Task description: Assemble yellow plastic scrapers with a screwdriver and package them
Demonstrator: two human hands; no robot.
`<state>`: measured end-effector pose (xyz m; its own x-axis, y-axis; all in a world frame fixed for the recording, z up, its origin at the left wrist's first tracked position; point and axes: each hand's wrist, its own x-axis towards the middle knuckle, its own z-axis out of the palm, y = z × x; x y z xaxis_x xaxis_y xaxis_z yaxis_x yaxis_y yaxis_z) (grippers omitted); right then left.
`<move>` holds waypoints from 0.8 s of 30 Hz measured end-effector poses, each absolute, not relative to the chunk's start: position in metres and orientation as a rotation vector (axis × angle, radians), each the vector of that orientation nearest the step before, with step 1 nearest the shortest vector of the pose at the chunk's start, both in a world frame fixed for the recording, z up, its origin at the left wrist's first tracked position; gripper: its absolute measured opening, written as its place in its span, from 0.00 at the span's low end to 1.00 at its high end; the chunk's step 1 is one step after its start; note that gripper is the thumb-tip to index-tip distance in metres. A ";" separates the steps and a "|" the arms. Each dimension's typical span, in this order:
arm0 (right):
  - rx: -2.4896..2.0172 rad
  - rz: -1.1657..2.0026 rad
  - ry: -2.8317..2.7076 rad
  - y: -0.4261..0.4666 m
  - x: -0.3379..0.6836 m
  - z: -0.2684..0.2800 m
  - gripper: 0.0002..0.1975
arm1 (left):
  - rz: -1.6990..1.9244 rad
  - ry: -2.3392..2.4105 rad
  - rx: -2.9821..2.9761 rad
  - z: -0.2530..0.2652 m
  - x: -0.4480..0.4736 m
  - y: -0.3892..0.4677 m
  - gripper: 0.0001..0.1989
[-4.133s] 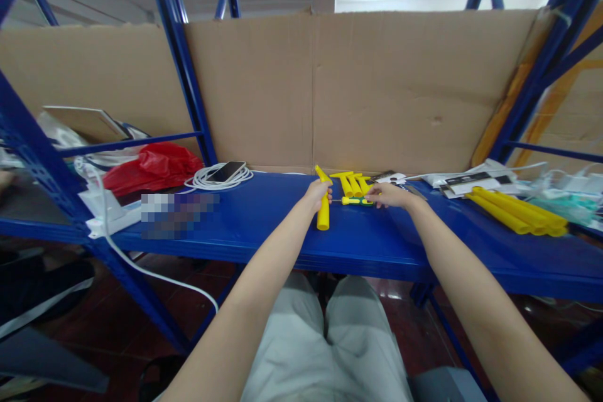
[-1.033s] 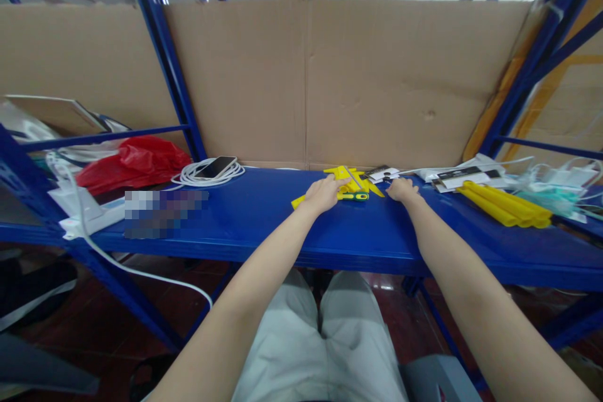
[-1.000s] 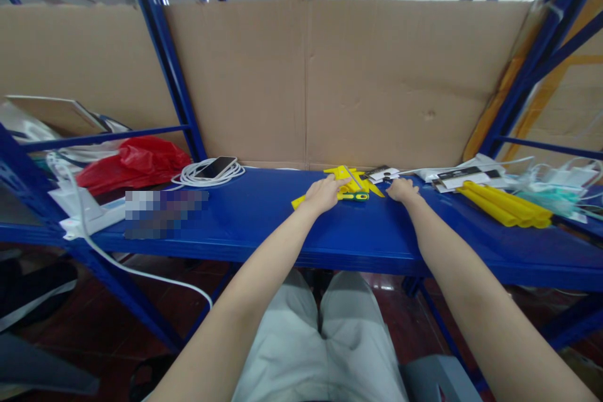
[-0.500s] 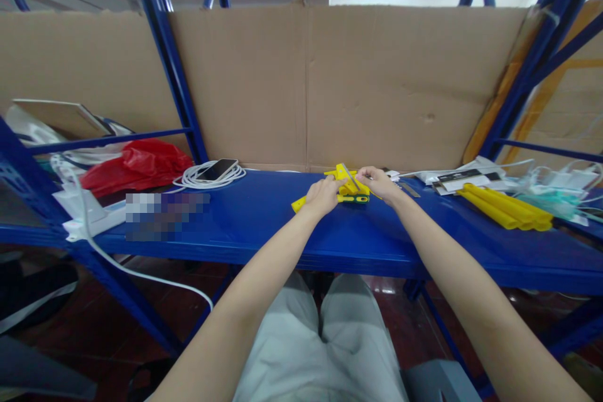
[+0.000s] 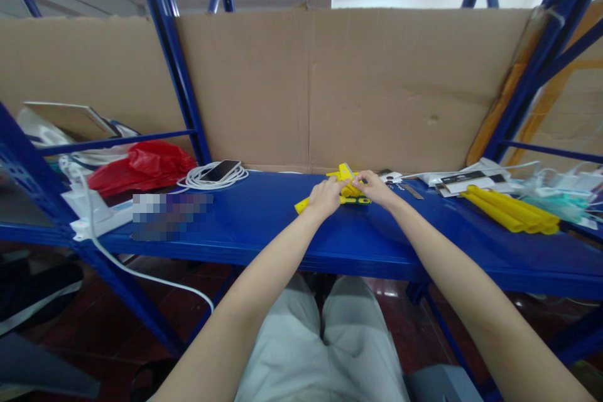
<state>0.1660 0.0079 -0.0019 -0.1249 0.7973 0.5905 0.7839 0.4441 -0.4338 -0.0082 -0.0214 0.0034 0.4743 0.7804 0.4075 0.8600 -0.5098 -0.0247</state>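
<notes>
My left hand is closed around a yellow scraper, whose head with a greyish metal edge shows beyond my fingers. A yellow handle end sticks out on the left side of that hand. My right hand pinches at the right side of the scraper's head, its fingertips touching it; any small part between them cannot be made out. A screwdriver with a yellow and dark green handle lies on the blue shelf just below the head. To the right of my right hand lies a flat metal blade.
Several yellow tubes lie on the right of the blue shelf, near white packets. On the left are a phone on coiled white cable, a red bag and a power strip. Cardboard stands behind.
My right hand has shifted slightly left and down, closer to my left hand at the scraper's head. The whole view has moved a little to the right.
</notes>
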 end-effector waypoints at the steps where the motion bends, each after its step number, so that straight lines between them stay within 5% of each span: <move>1: -1.346 0.011 -1.900 0.008 0.166 -0.002 0.06 | -0.518 -1.411 -2.494 0.003 -0.008 -0.021 0.24; 24: -1.352 0.134 -1.711 0.008 0.154 -0.010 0.06 | -0.636 -1.423 -2.492 0.002 -0.010 -0.020 0.23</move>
<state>0.1537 0.0076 -0.0099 0.0273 0.8140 0.5802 0.7140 0.3903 -0.5812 -0.0095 -0.0201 0.0015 0.4437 0.7689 0.4604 0.8558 -0.5160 0.0371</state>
